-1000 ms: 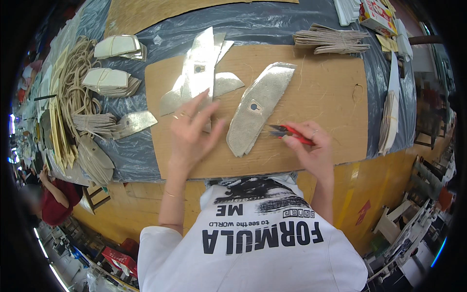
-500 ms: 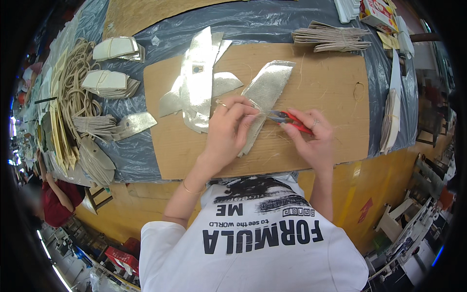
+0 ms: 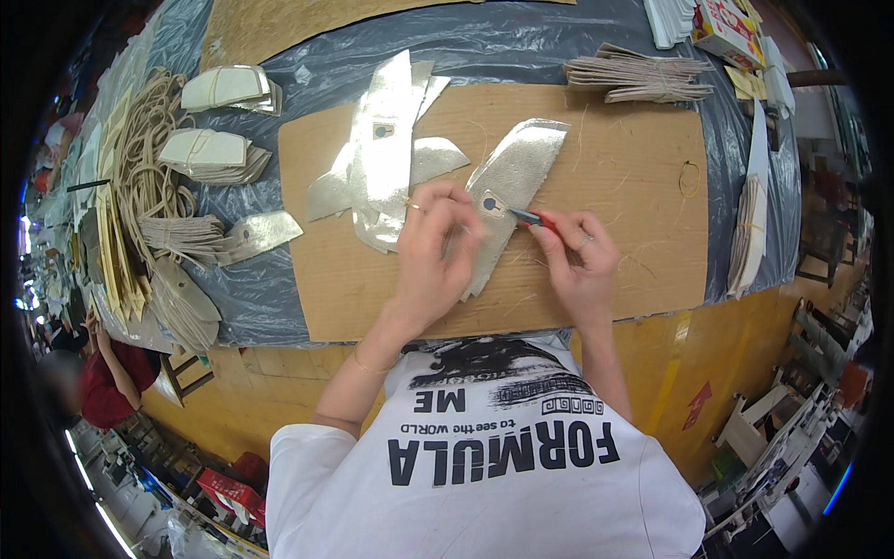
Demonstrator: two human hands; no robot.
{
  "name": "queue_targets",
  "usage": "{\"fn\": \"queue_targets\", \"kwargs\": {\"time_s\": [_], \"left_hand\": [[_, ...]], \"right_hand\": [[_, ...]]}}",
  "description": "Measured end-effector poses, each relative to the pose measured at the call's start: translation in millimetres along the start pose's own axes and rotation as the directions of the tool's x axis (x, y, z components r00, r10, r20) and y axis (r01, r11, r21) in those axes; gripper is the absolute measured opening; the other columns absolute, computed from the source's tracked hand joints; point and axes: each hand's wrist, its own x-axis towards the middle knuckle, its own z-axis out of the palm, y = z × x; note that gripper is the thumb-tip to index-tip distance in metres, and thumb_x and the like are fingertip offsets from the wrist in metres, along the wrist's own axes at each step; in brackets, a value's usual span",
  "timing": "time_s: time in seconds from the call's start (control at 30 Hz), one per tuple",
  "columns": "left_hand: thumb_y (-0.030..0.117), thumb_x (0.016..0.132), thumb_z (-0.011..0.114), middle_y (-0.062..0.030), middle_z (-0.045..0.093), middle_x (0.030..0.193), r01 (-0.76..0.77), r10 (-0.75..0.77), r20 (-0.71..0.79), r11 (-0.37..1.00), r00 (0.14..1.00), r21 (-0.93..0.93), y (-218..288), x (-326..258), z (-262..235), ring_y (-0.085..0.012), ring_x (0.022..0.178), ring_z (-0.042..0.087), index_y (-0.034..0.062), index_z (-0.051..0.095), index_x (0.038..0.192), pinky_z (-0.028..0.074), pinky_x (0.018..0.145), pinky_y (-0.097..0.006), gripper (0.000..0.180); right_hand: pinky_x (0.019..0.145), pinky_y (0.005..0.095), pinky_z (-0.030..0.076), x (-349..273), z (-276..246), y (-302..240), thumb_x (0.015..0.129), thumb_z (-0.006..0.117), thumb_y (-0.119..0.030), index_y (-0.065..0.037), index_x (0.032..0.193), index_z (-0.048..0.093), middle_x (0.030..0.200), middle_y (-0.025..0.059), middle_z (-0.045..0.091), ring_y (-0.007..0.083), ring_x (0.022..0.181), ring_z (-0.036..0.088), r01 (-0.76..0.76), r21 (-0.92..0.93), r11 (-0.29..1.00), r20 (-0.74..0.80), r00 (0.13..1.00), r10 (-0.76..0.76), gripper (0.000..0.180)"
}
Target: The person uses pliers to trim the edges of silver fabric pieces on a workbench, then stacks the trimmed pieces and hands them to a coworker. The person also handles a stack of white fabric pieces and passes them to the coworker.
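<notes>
My right hand grips small red-handled snips, their tip against the edge of a stack of silver foil-faced pieces. The top piece carries a small patch with a dark keyhole-shaped opening. Just left of that patch, my left hand is closed, thumb and fingers curled together. Its fingertips are blurred, and whatever they may pinch is too small to make out. Left of it lies a crossed pile of silver pieces, the uppermost with a similar opening.
A brown cardboard sheet with loose threads lies under the work on grey plastic sheeting. Tied bundles and beige cord are at left. Another bundle sits at far right. A person in red is at lower left.
My left hand has lifted off the stack's patch, uncovering the keyhole opening. The snips' handles have come together, and my right hand has shifted slightly left.
</notes>
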Motion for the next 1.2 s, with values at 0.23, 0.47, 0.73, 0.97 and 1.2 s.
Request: {"fn": "queue_targets", "kwargs": {"time_s": [0.23, 0.47, 0.73, 0.97, 1.2], "left_hand": [[0.016, 0.078, 0.081, -0.0186, 0.054, 0.133, 0.020, -0.081, 0.242, 0.970, 0.967, 0.244, 15.0, -14.3, -14.5, -0.0363, 0.099, 0.066, 0.0001, 0.064, 0.102, 0.055, 0.080, -0.041, 0.034], [0.016, 0.083, 0.077, -0.0203, 0.053, 0.139, -0.015, -0.078, 0.325, 0.961, 0.943, 0.275, 10.8, -15.0, -19.0, -0.0347, 0.101, 0.066, -0.0026, 0.064, 0.105, 0.056, 0.083, -0.041, 0.032], [0.017, 0.082, 0.077, -0.0216, 0.050, 0.144, -0.106, -0.017, 0.368, 0.945, 0.930, 0.311, 17.8, -16.5, -22.4, -0.0369, 0.128, 0.055, -0.0064, 0.066, 0.110, 0.054, 0.094, -0.042, 0.038], [0.009, 0.086, 0.072, -0.0236, 0.045, 0.148, -0.181, 0.019, 0.397, 0.910, 0.917, 0.373, 13.8, -20.1, -19.2, -0.0393, 0.129, 0.053, -0.0069, 0.064, 0.113, 0.053, 0.096, -0.042, 0.032], [0.004, 0.088, 0.067, -0.0211, 0.054, 0.141, -0.185, 0.054, 0.368, 0.926, 0.928, 0.330, 10.7, -18.5, -24.5, -0.0378, 0.118, 0.061, -0.0041, 0.062, 0.106, 0.056, 0.087, -0.040, 0.021]], "right_hand": [[0.064, 0.0227, 0.047, -0.5, -15.6, 9.4, 0.085, 0.077, -0.006, 0.002, 0.111, 0.071, 0.089, 0.0090, 0.067, 0.0127, 0.075, 0.062, -0.153, 0.202, 0.967, -0.070, 0.983, 0.171, 0.027], [0.063, 0.0232, 0.047, -2.2, -25.0, -1.4, 0.083, 0.079, -0.007, 0.001, 0.109, 0.073, 0.087, 0.0085, 0.067, 0.0130, 0.075, 0.064, -0.117, 0.113, 0.987, 0.037, 0.993, 0.113, 0.028], [0.064, 0.0269, 0.052, -3.6, -23.1, -9.7, 0.081, 0.080, -0.008, 0.001, 0.108, 0.073, 0.087, 0.0108, 0.068, 0.0167, 0.073, 0.066, -0.058, 0.100, 0.993, 0.090, 0.995, 0.049, 0.029], [0.067, 0.0284, 0.055, -3.9, -23.2, -12.1, 0.079, 0.081, -0.007, 0.001, 0.107, 0.073, 0.089, 0.0120, 0.068, 0.0188, 0.075, 0.068, -0.017, 0.118, 0.993, 0.122, 0.993, 0.002, 0.030], [0.063, 0.0275, 0.052, -3.8, -26.9, -21.1, 0.076, 0.082, -0.007, -0.003, 0.107, 0.074, 0.085, 0.0090, 0.068, 0.0180, 0.072, 0.066, 0.070, -0.015, 0.997, 0.345, 0.937, -0.060, 0.032]]}}
